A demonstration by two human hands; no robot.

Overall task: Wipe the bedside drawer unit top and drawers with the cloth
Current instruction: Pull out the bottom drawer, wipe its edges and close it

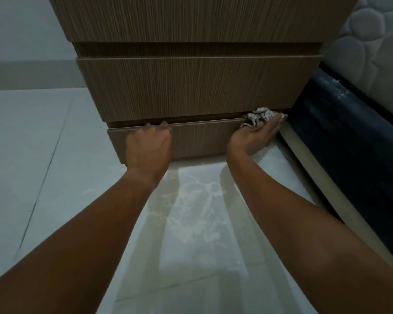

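The wooden bedside drawer unit (pixel 197 85) fills the upper middle, seen from low in front; its top is out of view. The bottom drawer (pixel 204 139) stands slightly pulled out. My left hand (pixel 149 146) grips the top edge of that drawer front, fingers curled over it. A crumpled checked cloth (pixel 260 116) sits at the drawer's top right corner. My right hand (pixel 254 137) holds it there, fingers stretched along the cloth and the thumb under it.
Pale floor tiles (pixel 191 223) lie in front, with whitish smears near the unit. A dark bed base (pixel 349 132) with a quilted mattress (pixel 372 41) runs close along the right side. A grey wall (pixel 21 41) stands at the left.
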